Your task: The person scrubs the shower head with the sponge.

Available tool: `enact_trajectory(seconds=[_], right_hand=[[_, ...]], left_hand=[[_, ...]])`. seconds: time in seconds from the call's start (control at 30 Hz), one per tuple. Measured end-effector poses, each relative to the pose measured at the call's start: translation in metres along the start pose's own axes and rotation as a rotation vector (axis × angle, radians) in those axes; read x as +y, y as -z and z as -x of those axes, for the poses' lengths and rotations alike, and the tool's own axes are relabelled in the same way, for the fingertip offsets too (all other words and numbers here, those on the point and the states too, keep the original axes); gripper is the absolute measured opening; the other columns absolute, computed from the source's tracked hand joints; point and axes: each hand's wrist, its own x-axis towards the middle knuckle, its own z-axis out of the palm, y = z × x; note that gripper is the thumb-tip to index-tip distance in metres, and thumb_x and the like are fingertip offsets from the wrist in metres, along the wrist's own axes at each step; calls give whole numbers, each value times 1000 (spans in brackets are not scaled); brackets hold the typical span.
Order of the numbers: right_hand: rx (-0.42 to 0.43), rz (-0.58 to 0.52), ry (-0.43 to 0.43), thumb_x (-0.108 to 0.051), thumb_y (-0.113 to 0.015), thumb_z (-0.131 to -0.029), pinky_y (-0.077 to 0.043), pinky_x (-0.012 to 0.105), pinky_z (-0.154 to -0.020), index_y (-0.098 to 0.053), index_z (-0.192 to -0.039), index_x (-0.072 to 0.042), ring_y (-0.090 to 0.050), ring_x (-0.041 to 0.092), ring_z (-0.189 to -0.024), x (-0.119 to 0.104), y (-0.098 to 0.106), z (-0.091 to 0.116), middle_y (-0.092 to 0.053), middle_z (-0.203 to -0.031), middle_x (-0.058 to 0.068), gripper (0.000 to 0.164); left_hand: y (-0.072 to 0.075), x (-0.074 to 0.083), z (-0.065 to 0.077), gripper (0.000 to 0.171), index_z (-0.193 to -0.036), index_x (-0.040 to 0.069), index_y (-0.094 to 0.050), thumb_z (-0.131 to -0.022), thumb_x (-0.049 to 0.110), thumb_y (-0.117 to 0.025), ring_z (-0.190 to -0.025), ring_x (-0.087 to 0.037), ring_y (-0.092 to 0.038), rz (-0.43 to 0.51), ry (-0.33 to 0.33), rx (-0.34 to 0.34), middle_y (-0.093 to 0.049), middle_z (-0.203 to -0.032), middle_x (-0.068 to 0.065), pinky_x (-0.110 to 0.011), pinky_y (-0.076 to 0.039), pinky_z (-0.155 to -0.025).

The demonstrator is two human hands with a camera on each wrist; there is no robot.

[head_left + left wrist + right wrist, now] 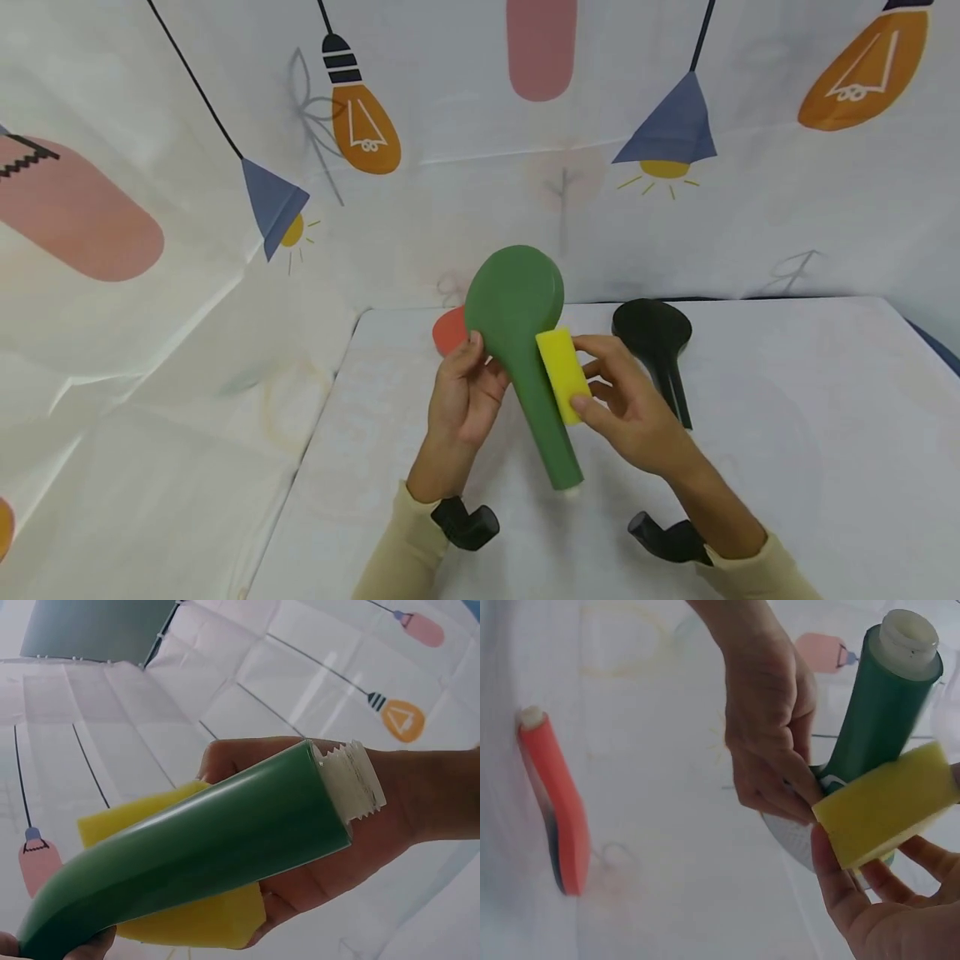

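A green hand shower head point(517, 292) is held up in front of me, its round head at the top and its handle slanting down to the right. My left hand point(468, 400) grips it at the neck, thumb on the near side. A white threaded end point(354, 784) sticks out of the handle in the left wrist view. My right hand point(637, 417) pinches a yellow sponge point(561, 375) between thumb and fingers and holds it against the handle's side. Part of the spray face shows below the left hand in the right wrist view.
Behind the green one, a red shower head point(448, 332) lies on the white table point(787, 417), partly hidden. A black shower head point(651, 327) lies at the table's back, beyond my right hand. A white sheet point(465, 192) printed with lamps hangs behind the table.
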Motion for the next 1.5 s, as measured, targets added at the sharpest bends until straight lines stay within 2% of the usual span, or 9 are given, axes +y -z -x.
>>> enact_trajectory(seconds=[0.3, 0.4, 0.63, 0.87, 0.97, 1.07, 1.17, 1.3, 1.5], right_hand=[[-235, 47, -20, 8, -59, -89, -56, 29, -85, -49, -137, -12, -57, 16, -102, -5, 18, 2, -53, -127, 2, 53], [-328, 108, 20, 2, -62, -90, -55, 28, -84, -50, -137, -17, -56, 12, -104, -7, 26, 4, -55, -127, -1, 52], [-542, 227, 224, -3, -66, -87, -51, 23, -87, -50, -139, -15, -54, 7, -111, -15, 49, 13, -53, -134, -2, 56], [-769, 228, 280, -12, -64, -93, -50, 19, -93, -49, -142, -16, -57, 6, -115, -29, 72, 26, -55, -136, -5, 51], [-767, 250, 259, -15, -66, -92, -52, 20, -91, -50, -142, -16, -58, 6, -115, -38, 86, 35, -56, -136, -6, 52], [-693, 280, 234, -11, -70, -89, -50, 18, -94, -52, -141, -12, -56, 9, -119, -44, 99, 42, -56, -138, -3, 55], [-633, 266, 230, -4, -71, -86, -44, 15, -102, -53, -139, -5, -54, 12, -124, -43, 109, 44, -55, -140, 3, 57], [-577, 251, 227, 0, -73, -83, -40, 13, -105, -52, -138, 1, -52, 13, -126, -39, 117, 43, -55, -141, 7, 59], [-528, 310, 187, 2, -76, -78, -43, 12, -98, -53, -138, -4, -54, 9, -119, -36, 121, 43, -57, -138, 3, 65]], left_hand=[[0, 4, 0, 25, -101, 3, -68, -106, 13, -46, -85, -15, -67, -29, -32, 44, -66, -93, -2, -28, -61, -79], [-1, 5, 0, 25, -98, 3, -67, -106, 12, -45, -80, -13, -67, -21, -45, 56, -65, -89, -2, -27, -60, -76], [-2, 6, -3, 22, -93, 4, -63, -105, 12, -47, -71, -10, -63, -10, -65, 98, -63, -83, -1, -27, -60, -72], [-1, 2, -8, 17, -101, 5, -64, -105, 13, -49, -78, -12, -66, -56, -69, 117, -66, -88, -1, -29, -60, -72], [2, 0, -13, 16, -113, 4, -61, -104, 15, -52, -81, -13, -67, -112, -67, 105, -67, -92, -1, -29, -60, -72], [8, -3, -21, 23, -122, 3, -57, -103, 16, -54, -80, -12, -67, -159, -66, 108, -68, -94, -2, -28, -60, -75], [17, -6, -28, 27, -126, 0, -54, -103, 15, -54, -79, -11, -68, -181, -62, 137, -70, -91, -3, -29, -60, -78], [32, -11, -39, 31, -129, -4, -51, -103, 15, -53, -85, -13, -72, -207, -41, 166, -72, -92, -6, -29, -60, -80], [43, -23, -55, 41, -136, -9, -47, -103, 14, -53, -87, -14, -73, -242, -10, 202, -72, -98, -8, -26, -60, -78]])
